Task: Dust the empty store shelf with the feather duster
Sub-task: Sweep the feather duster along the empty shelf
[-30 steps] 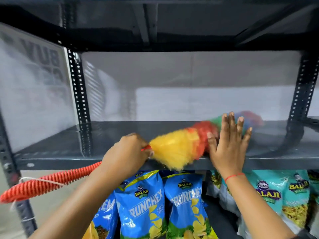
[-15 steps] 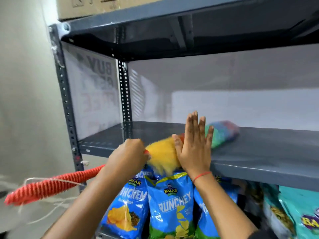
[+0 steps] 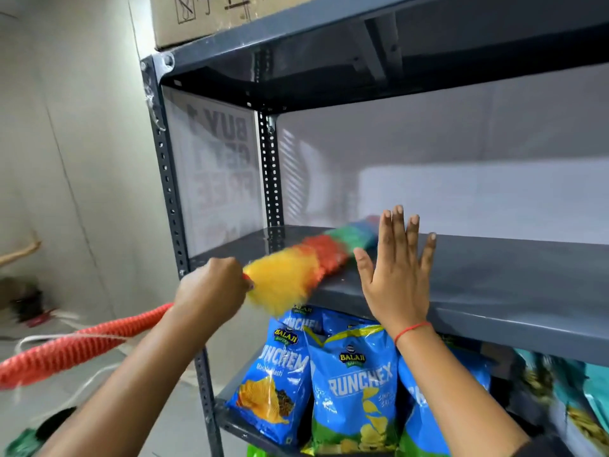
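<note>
The empty grey metal shelf (image 3: 494,278) runs across the middle of the view. A feather duster (image 3: 296,272) with yellow, red, green and blue fluff lies slanted on the shelf's left end, its yellow part hanging over the front edge. My left hand (image 3: 211,291) is shut on the duster where the fluff meets the long ribbed orange handle (image 3: 75,347), which trails down to the left. My right hand (image 3: 395,275) is held up flat with fingers spread just right of the duster, in front of the shelf, holding nothing.
Blue snack bags (image 3: 356,384) stand on the shelf below, with teal bags (image 3: 586,387) further right. A perforated upright post (image 3: 168,192) frames the left corner. A cardboard box (image 3: 211,14) sits on the top shelf. A white wall and floor lie to the left.
The duster and both hands have swept leftward along the shelf to its left end. The view has turned left, now showing the rack's corner post, the wall and the box above.
</note>
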### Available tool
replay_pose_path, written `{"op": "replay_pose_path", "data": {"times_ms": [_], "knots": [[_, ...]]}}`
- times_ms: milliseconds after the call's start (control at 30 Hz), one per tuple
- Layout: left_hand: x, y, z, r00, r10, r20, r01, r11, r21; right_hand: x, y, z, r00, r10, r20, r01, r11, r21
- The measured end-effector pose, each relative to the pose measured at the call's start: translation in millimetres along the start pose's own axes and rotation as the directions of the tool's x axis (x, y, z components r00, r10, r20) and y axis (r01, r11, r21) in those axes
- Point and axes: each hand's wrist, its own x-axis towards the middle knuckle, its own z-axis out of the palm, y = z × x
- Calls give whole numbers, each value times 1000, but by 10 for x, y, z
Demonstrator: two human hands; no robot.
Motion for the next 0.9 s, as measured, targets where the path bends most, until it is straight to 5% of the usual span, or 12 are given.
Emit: {"op": "replay_pose_path", "data": {"times_ms": [167,333,500,700,900], "knots": [[190,-97,-76,986,-69,-150,69,998,-7,133,-274,177,996,-51,71,44,994,95],[110,-275,75,995,-97,21,98,995,-21,215,-593,427,980,-155,126,131,975,182],[223,-508,-181,963,-215,-163,217,976,-5,201,-624,487,987,-128,100,106,975,197],[192,-645,-63,982,-175,-69,176,984,12,201,-608,460,989,-107,102,85,975,204],[300,-631,-173,953,-212,-214,230,971,65,203,-603,474,988,-87,130,62,980,187]]}}
